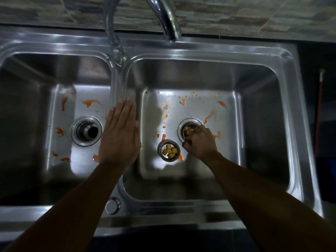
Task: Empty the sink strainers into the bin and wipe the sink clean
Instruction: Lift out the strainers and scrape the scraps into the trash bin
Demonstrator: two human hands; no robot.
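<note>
Head view: double sink [283, 57], orange smears on both basin floors. Left hand [120, 132] lies flat, fingers together, on the divider between the basins. Right hand [201, 141] is curled over the second strainer [189, 131], seated in the right basin's drain; whether it grips the strainer cannot be told. A loose strainer [169, 150] holding yellow chunks stands just beside that drain, toward the front edge. Recommendation: lift straight, keep level, avoid spilling.

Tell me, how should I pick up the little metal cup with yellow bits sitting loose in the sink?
Grip the loose strainer by its round metal rim, fingers on opposite sides, coming straight down from above. It sits upright and open-topped on the right basin floor, so lifting it level probably keeps the yellow chunks inside.
</note>
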